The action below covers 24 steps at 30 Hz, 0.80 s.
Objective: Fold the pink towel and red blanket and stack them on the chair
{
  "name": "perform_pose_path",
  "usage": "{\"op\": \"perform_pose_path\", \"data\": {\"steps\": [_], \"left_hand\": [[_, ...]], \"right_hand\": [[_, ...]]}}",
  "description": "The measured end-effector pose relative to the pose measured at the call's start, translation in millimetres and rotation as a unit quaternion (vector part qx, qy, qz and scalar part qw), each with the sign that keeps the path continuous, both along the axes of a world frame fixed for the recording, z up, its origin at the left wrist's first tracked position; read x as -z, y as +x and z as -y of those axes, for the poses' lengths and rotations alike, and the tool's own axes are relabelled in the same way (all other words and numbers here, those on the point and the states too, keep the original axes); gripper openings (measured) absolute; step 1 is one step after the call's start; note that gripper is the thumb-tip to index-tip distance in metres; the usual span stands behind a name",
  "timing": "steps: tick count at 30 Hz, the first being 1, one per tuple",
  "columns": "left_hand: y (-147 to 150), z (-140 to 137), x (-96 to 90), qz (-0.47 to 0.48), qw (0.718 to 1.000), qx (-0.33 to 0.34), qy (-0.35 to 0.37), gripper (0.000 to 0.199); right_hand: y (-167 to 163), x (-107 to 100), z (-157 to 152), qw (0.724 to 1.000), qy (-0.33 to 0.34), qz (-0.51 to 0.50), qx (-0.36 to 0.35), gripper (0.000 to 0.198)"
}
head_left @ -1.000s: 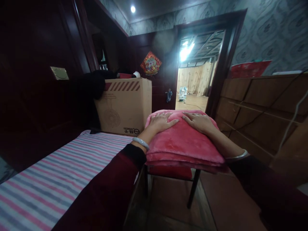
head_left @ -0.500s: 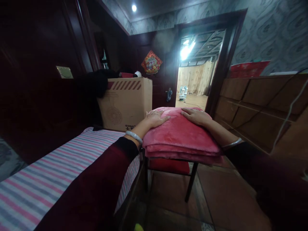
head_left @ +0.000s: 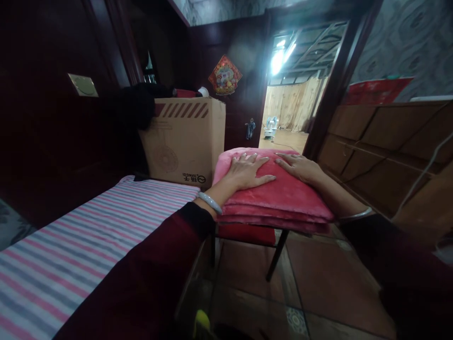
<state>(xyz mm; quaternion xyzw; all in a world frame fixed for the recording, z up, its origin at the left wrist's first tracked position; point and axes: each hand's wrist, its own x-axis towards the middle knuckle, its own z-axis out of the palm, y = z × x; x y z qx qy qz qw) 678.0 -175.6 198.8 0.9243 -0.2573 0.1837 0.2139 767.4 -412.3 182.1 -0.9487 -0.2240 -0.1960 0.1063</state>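
A plush pink blanket, folded into several thick layers, lies on a chair with a red seat and dark legs. My left hand rests flat on the blanket's top, left of its middle, fingers spread and palm down. On the right part of the same top layer lies my right hand, also flat, with its fingers stretched out. Neither hand grips the cloth. Each wrist wears a pale bangle. Most of the chair's seat is hidden beneath the blanket.
To the left runs a surface under a striped cloth, with a large cardboard box at its far end. Stacked brown boxes line the right wall. Behind the chair are a dark door and an open doorway showing a fan.
My left hand has slid rightward over the blanket and its fingers have spread more. My right hand has shifted slightly on the top. The view has tilted down a little.
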Motion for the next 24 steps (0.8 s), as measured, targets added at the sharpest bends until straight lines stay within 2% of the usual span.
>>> {"op": "perform_pose_path", "data": {"steps": [3, 8, 10, 12, 14, 18, 20, 24], "left_hand": [[-1, -5, -3.4, -0.013, 1.0, 0.0, 0.007, 0.071], [-19, -31, -3.0, 0.003, 0.996, 0.004, -0.084, 0.067], [-33, -47, 1.2, 0.016, 0.996, -0.009, -0.09, 0.065], [-48, -63, 6.2, 0.017, 0.997, -0.036, -0.059, 0.065], [-62, -77, 10.9, 0.007, 0.997, -0.071, 0.005, 0.066], [-83, -88, 18.6, 0.016, 0.987, -0.118, 0.105, 0.067], [-92, -86, 23.1, 0.05, 0.985, -0.112, 0.123, 0.066], [-103, -76, 39.7, 0.121, 0.98, -0.049, 0.151, 0.067]], "right_hand": [[-8, -6, -2, 1.0, 0.002, -0.009, 0.012, 0.075], [-27, -24, -8, 0.998, 0.001, -0.038, 0.044, 0.076], [-30, -28, -10, 0.998, -0.005, -0.037, 0.043, 0.075], [-31, -32, -10, 0.999, -0.009, -0.025, 0.036, 0.074], [-31, -35, -10, 0.999, -0.014, -0.016, 0.035, 0.074], [-38, -40, -14, 0.997, -0.037, -0.016, 0.06, 0.076], [-45, -41, -17, 0.997, -0.049, -0.001, 0.058, 0.075], [-56, -35, -24, 0.998, -0.064, 0.016, 0.019, 0.073]]}}
